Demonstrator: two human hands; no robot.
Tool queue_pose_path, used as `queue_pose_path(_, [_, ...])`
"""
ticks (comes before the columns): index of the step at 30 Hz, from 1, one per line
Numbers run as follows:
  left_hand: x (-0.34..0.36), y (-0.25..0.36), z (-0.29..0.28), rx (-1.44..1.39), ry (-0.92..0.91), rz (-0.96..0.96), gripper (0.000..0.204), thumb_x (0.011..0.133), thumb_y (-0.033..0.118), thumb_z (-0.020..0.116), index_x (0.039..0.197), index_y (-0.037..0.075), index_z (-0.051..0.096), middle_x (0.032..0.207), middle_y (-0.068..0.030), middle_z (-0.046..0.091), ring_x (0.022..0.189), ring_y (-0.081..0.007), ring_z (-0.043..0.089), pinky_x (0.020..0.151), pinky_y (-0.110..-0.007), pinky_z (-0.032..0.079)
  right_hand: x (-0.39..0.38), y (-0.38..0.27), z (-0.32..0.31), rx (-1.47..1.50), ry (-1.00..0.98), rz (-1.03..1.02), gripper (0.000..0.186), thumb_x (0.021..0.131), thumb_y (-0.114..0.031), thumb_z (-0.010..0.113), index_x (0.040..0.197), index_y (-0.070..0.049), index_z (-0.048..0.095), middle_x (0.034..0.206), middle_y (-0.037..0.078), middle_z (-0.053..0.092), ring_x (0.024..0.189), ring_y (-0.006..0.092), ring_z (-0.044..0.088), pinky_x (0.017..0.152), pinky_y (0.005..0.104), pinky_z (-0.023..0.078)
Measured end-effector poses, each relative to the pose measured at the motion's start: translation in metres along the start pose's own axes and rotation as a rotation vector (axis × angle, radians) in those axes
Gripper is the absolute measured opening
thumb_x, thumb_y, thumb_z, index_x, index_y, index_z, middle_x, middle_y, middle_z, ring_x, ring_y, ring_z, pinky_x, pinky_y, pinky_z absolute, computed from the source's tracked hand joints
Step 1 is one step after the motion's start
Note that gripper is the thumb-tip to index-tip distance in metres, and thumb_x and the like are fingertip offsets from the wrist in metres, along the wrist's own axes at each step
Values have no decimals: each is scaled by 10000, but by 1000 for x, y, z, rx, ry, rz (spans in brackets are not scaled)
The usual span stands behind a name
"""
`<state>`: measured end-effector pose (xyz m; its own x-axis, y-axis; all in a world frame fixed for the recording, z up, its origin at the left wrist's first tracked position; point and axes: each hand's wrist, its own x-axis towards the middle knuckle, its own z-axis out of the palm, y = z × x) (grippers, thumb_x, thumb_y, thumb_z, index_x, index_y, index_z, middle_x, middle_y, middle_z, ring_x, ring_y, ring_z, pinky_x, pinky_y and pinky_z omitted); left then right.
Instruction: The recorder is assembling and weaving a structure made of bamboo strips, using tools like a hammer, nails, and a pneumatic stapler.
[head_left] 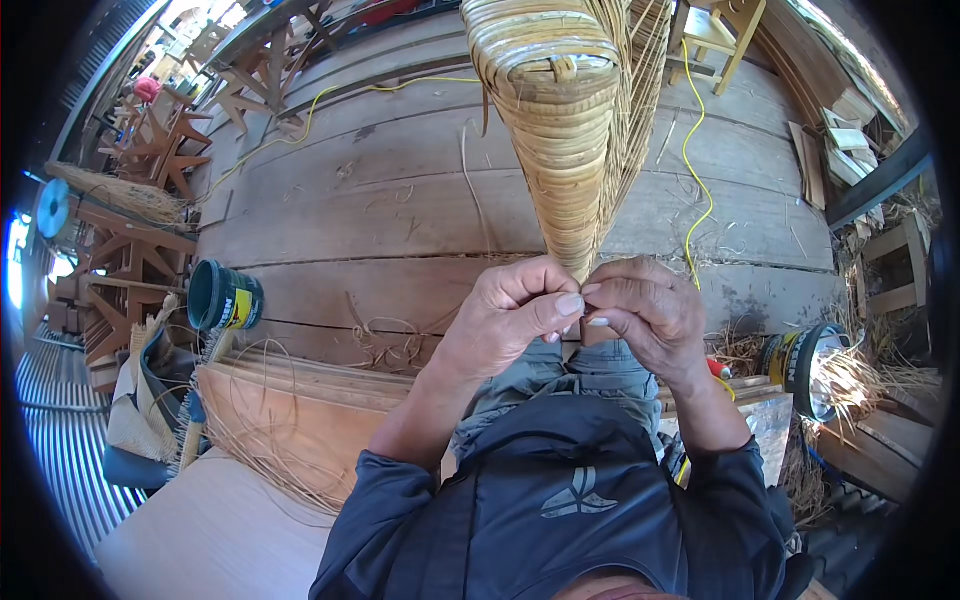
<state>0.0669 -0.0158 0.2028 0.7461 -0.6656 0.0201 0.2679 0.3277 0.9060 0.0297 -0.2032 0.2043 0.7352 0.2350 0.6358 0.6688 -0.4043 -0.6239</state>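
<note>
The wrapped cane frame (565, 130) rises from the lap to the top edge, its narrow end pinched between both hands. The left hand (515, 310) and right hand (650, 310) are closed on the strand there; keeping it taut and flat would likely serve best. Around lie plank floor (400, 220), yellow cord (695, 170), green tin (225, 297), loose cane scraps (385, 345) underfoot.

Plank floor (400, 200) left of the woven cane piece (570, 130) is open to pass. The green can (225, 296) blocks lower left; the yellow cord (695, 170) and second can (800, 362) crowd the right.
</note>
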Motion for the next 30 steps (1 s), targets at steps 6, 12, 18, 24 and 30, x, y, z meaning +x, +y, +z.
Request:
queue_pose_path(6, [3,1,1,41,-23,7,153,888,179,609,825,40,598,674,37,512,609,-34,431,556,-187,371,-5,1,4,34,61,27,196,730,-62,694,918,-68,639,884,81,648,807,239,649,683,322,520])
queue_pose_path(12, [3,1,5,107,-70,8,146,901,165,592,838,34,593,683,37,511,620,-33,439,566,-190,385,-16,-2,6,31,120,27,182,739,-48,686,908,-67,624,872,80,648,792,241,649,641,323,497])
queue_pose_path(18, [1,-2,20,229,49,54,158,927,179,555,917,22,571,727,30,514,649,-39,461,602,-191,408,-15,-1,14,-55,269,17,198,743,-59,691,921,-52,606,836,95,629,751,252,628,640,329,487])
queue_pose_path(24, [0,-8,33,202,134,151,120,929,130,540,970,18,557,771,25,525,690,-29,475,630,-185,415,-21,3,25,-144,412,0,265,710,-44,716,944,-46,592,837,99,625,739,251,611,631,328,475])
queue_pose_path(30, [-5,-10,35,203,175,195,57,907,81,552,920,31,579,782,43,535,684,-13,459,609,-171,388,-21,-9,23,-217,389,-44,280,679,-19,728,931,-69,616,834,73,627,712,229,607,608,319,443])
